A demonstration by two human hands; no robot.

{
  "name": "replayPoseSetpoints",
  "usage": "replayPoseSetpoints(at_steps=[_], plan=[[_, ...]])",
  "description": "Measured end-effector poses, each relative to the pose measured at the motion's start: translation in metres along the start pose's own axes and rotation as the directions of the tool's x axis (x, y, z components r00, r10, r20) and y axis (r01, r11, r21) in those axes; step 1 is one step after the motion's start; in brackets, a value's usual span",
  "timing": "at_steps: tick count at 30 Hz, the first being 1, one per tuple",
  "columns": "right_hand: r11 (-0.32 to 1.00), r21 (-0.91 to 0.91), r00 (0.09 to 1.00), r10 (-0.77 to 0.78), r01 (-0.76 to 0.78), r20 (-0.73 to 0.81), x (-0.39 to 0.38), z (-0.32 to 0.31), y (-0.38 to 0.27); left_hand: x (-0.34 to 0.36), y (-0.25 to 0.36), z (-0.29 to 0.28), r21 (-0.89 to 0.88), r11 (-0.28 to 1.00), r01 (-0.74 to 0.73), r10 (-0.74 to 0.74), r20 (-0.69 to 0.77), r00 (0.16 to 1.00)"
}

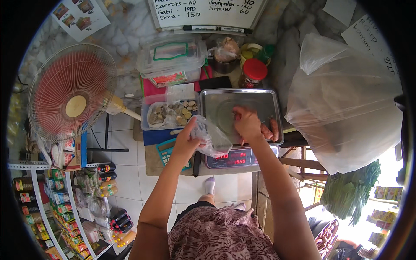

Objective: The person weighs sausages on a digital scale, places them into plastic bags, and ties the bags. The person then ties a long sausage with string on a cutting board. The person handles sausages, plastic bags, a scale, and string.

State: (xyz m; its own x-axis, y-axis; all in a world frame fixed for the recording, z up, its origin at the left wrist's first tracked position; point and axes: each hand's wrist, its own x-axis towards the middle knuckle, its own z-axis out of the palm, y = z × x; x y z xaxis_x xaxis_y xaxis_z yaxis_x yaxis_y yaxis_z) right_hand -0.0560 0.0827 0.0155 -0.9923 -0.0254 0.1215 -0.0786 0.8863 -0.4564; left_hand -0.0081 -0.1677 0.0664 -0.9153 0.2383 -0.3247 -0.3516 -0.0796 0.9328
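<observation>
Hardest bit to make out is the right hand (248,125): its fingers curl down onto the steel tray (216,102) and the back of the hand blocks the view, so I can't tell if they're closed on anything. The sausages (274,129) lie just right of it, on the tray's right side, partly covered by the hand and wrist. Left hand (187,141) is easier, it's got a narrow grip on a clear plastic bag (211,138), which covers a corner of the scale (229,159) under the tray. The whiteboard (206,15) is cut off up top.

It's all on a brownish table (151,156) against a grey marbled wall, with pale floor tiles (154,182) below. Crowding the tray: a tub of coins (171,112) on the left, a red-lidded jar (254,71) behind, and a huge filled plastic bag (346,104) hogging the right. Calculator (166,151) sits by the left forearm, pink-bladed fan (73,93) off left, stocked shelves (39,173) below that.
</observation>
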Motion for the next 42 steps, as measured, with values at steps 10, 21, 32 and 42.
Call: replayPoseSetpoints(at_steps=[10,21,32,42], plan=[[-0.318,0.749,0.812,-0.280,-0.581,0.512,-0.003,-0.085,-0.032,0.030,0.018,0.020,0.125,0.992,-0.020,0.001,0.151,0.988],[-0.047,0.906,0.834,0.373,-0.420,0.406,-0.037,0.006,-0.060,0.012,-0.016,0.025,0.620,0.700,-0.354,0.292,0.205,0.934],[0.639,0.733,0.965,0.056,-0.233,0.258,-0.026,-0.084,-0.037,0.022,0.028,0.024,0.174,0.972,0.159,-0.178,0.105,0.978],[0.981,-0.171,0.996,0.081,-0.088,-0.048,-0.077,-0.064,0.028,0.004,0.008,0.028,0.501,0.831,-0.244,0.166,0.195,0.967]])
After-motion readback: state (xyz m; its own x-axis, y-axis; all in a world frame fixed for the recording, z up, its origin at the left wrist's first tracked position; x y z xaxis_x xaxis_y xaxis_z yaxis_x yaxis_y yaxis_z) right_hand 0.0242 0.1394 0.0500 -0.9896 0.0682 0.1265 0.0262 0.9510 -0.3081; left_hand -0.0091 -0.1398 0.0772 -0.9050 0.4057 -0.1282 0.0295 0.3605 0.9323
